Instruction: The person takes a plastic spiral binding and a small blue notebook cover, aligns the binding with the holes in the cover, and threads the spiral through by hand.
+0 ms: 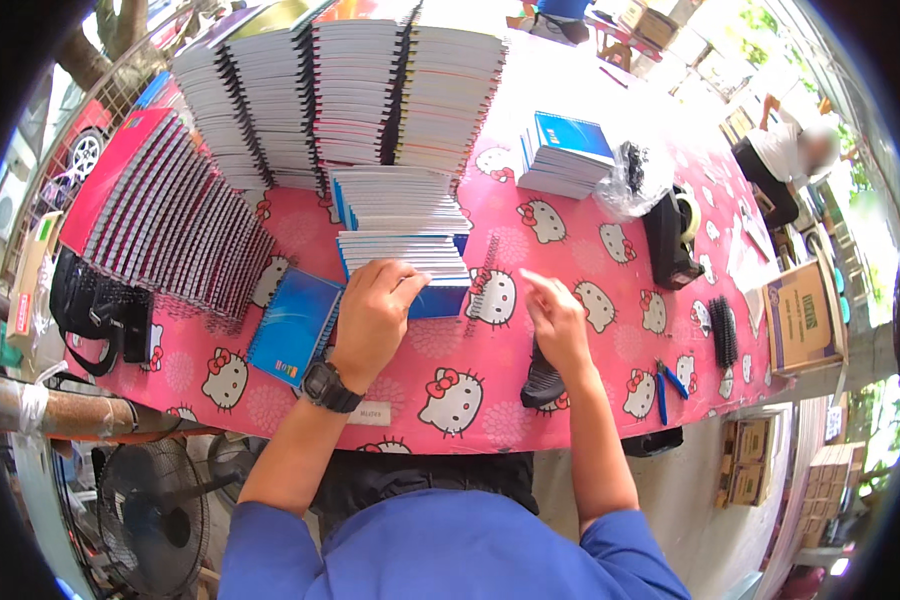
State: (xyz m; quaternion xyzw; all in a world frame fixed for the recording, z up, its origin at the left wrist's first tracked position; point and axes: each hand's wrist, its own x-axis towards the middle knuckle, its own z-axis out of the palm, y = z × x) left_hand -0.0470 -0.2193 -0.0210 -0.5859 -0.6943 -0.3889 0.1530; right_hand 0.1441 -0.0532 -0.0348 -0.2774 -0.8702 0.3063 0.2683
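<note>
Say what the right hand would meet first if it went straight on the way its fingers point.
Probably the thin spiral coil; the right hand points forward and leftward at it. Depth is unclear in this view, so it could pass above.

Open-sided work area, strong daylight; far end of tabletop bleached nearly white. Pink cover, printed with cartoon cat faces. Left: wire mesh fence, tree trunk and red car beyond. Lower left: black caged fan. Lower right: pale floor, cardboard boxes on it. Far right: green foliage, patches glaring.
</note>
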